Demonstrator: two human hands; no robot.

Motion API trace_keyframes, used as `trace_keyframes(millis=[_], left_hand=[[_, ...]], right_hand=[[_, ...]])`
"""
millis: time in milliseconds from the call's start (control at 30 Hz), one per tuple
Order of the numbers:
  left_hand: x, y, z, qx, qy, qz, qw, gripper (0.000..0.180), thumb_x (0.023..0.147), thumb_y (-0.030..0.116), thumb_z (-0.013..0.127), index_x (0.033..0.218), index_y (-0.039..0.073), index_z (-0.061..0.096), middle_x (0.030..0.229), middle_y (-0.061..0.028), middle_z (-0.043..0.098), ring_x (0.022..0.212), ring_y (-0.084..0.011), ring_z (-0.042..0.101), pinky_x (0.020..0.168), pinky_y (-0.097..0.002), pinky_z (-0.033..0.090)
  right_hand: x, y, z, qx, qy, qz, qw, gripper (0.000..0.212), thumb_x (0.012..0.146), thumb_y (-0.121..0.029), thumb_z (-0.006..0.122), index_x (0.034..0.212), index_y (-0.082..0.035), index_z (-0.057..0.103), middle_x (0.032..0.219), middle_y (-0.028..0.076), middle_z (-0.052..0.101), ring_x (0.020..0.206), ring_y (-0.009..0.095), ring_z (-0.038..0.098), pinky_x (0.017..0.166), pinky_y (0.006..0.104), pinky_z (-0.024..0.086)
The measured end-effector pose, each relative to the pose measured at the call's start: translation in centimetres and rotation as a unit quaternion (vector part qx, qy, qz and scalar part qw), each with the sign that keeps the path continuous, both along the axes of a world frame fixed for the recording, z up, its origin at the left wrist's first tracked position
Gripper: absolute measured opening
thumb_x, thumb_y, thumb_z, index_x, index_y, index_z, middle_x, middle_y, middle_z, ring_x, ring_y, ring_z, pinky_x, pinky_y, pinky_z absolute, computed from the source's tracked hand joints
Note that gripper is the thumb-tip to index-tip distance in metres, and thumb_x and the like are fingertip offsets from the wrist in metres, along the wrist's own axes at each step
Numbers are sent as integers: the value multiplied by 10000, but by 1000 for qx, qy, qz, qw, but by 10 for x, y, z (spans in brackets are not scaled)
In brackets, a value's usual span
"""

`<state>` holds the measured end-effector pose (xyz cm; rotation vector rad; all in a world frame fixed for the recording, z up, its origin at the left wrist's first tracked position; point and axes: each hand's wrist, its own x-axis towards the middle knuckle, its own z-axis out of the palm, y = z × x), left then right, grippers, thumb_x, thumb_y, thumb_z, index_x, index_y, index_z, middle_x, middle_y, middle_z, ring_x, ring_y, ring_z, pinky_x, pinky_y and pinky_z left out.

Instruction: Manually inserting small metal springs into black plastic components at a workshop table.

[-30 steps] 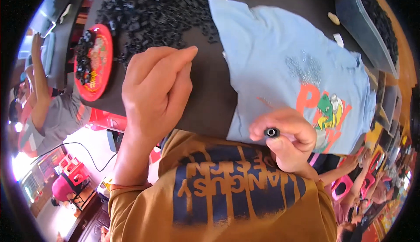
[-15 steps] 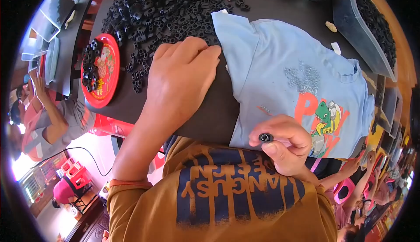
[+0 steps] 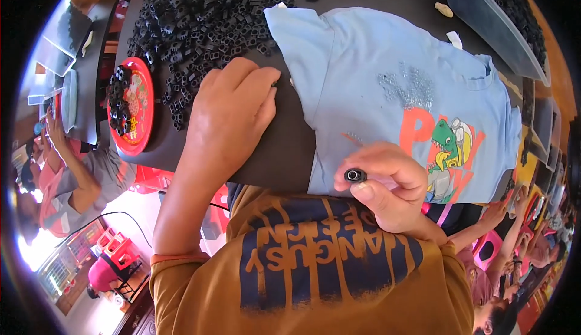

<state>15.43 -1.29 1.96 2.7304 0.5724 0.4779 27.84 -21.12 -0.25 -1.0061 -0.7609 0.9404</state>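
Observation:
My right hand [image 3: 390, 183] pinches a small black plastic part [image 3: 355, 175] between thumb and fingers above the blue T-shirt's lower edge. A pale metal ring shows in the part's end facing up. My left hand [image 3: 233, 114] is closed, knuckles up, over the dark table beside the shirt's sleeve. A tiny dark bit peeks out at its fingertips, too hidden to name. Beyond that hand spreads a large pile of small black plastic parts [image 3: 206, 20]. On the light blue T-shirt [image 3: 351, 50], spread flat, lies a cluster of tiny silvery metal pieces [image 3: 408, 87].
A red plate [image 3: 142, 129] with several black parts stands at the table's left edge. A clear plastic bin [image 3: 484, 26] of black parts is at the far right, near a tan lump [image 3: 443, 10]. Other people sit at both sides.
My left hand has drawn back a little from the pile, toward me, with its fingers still closed. My right hand keeps its pinch on the black part. The whole view has shifted slightly.

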Motion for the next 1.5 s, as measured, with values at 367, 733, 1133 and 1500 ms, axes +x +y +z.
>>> trace_keyframes(millis=[367, 733, 1133, 1500], left_hand=[[-8, -31, 32, -692, -119, 78, 708, 116, 827, 21, 622, 936, 2, 589, 777, -6, 591, 600, -14, 461, 530, -146, 359], [-1, -53, 33, -788, -87, 53, 607, 145, 882, 75, 590, 985, -25, 567, 803, -28, 585, 582, -35, 449, 509, -161, 351], [-4, -56, 42, -703, -62, 42, 707, 116, 892, 30, 564, 997, -10, 537, 846, -7, 556, 657, -31, 486, 580, -159, 398], [-6, -61, 30, -536, -79, 2, 841, 72, 850, -11, 589, 918, -21, 567, 807, -46, 588, 669, -81, 543, 584, -207, 447]], right_hand=[[-3, 1, 1, 7, 12, -29, 999, 224, 804, 34, 652, 1028, 22, 640, 933, 98, 643, 845, 153, 602, 797, 291, 449], [-4, 4, -1, 22, 2, -27, 999, 213, 805, 45, 642, 1017, 19, 632, 869, 91, 635, 768, 151, 591, 677, 264, 451], [-5, 7, -4, 35, -27, -34, 998, 201, 799, 35, 650, 999, 23, 633, 837, 96, 642, 718, 169, 596, 633, 277, 453], [-6, 7, -4, 13, -108, -57, 992, 179, 781, 23, 671, 957, 7, 646, 798, 85, 634, 663, 182, 587, 570, 281, 433]])
